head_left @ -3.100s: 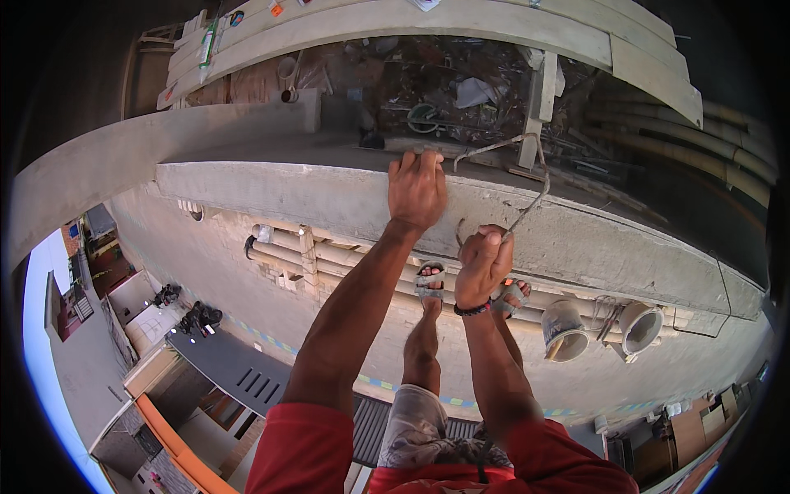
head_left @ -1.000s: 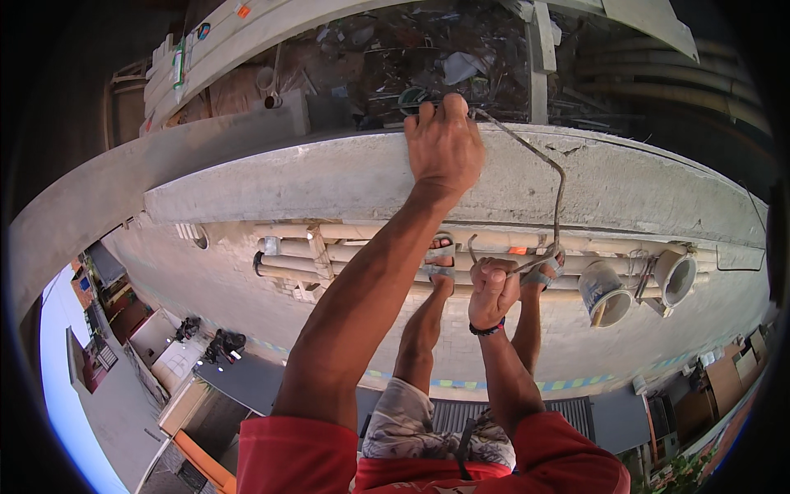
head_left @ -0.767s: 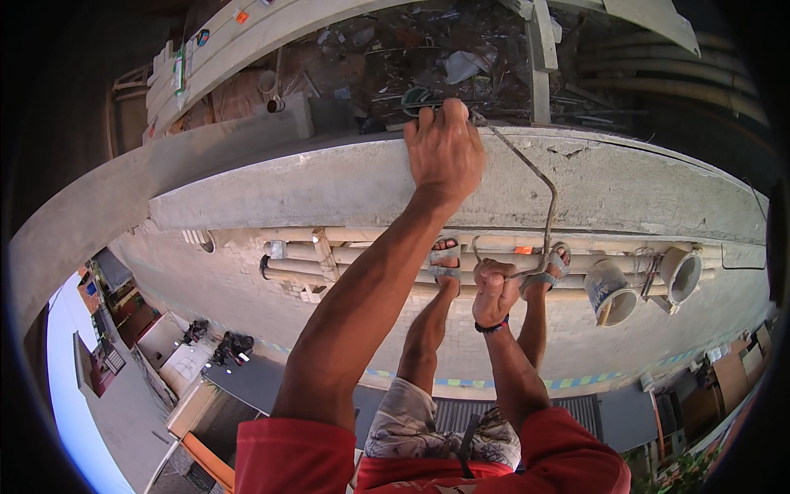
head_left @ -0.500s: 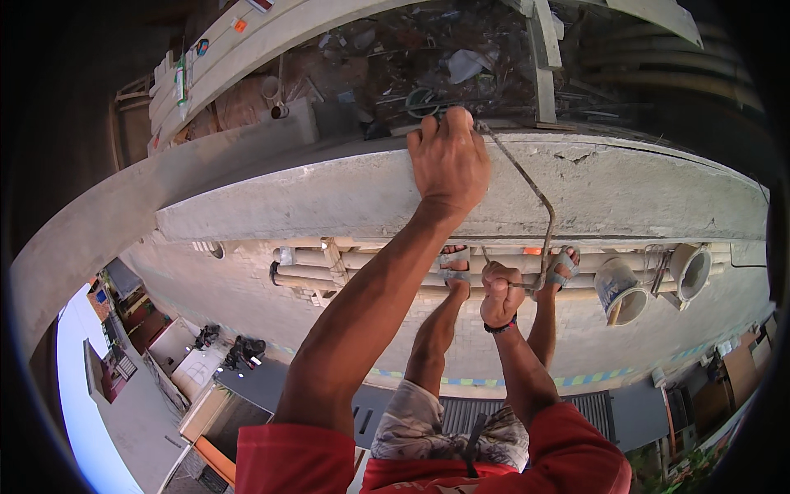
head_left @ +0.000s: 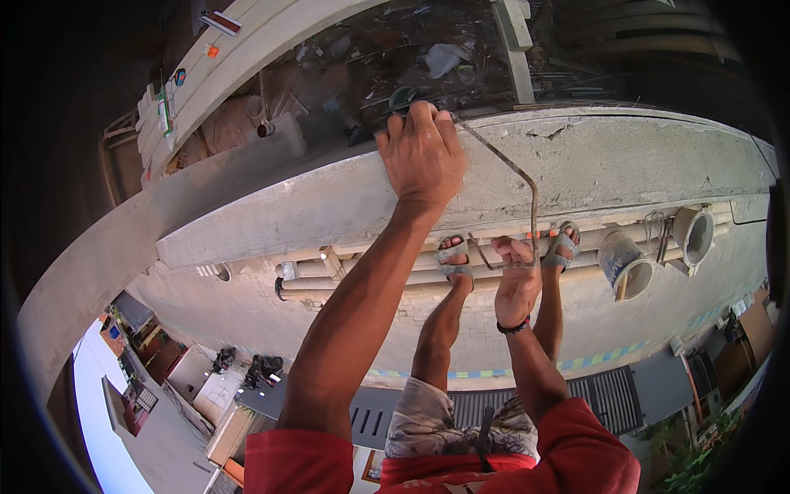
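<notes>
My left hand [head_left: 424, 156] reaches up over the face of a grey concrete beam [head_left: 321, 202], its fingers curled over the top edge. What those fingertips grip is hidden behind the edge. By its thumb side starts a bent metal rod [head_left: 535, 198], thin and rusty, which slants down across the beam, drops straight, then hooks back with its free end up. At the lower bend is my right hand [head_left: 517, 284], palm partly turned up and fingers bent against the rod. A dark band circles that wrist.
My sandalled feet stand on bamboo poles [head_left: 354, 282] along the wall, high above the ground. Two buckets, one pale [head_left: 629, 267] and one grey [head_left: 698, 235], sit to the right. Beyond the beam lies a dark space with debris [head_left: 387, 49]; wooden boards [head_left: 222, 62] cross it.
My right hand has turned and loosened from a tight fist, moving a little right and showing more of the rod's lower hook. My left hand stays at the beam's top edge. The view has shifted.
</notes>
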Demonstrator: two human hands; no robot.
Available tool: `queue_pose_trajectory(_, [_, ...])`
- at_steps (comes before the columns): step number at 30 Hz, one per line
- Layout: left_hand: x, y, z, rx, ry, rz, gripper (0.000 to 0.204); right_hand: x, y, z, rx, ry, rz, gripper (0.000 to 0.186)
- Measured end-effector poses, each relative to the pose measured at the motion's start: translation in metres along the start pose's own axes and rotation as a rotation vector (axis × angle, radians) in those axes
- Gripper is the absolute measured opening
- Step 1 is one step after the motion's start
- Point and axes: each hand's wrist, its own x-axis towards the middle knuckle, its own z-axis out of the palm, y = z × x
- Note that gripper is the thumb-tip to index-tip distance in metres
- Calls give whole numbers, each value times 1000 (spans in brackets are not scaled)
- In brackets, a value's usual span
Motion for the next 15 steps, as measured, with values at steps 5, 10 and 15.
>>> queue_pose_trajectory(5, [0,-3,6,39,13,29,24,16,45,-30,241,229,480,52])
queue_pose_trajectory(10, [-3,3,7,93,-25,12,26,25,55,-11,559,58,624,78])
queue_pose_trajectory(15, [-3,3,8,138,-2,13,26,27,42,15,678,46,569,65])
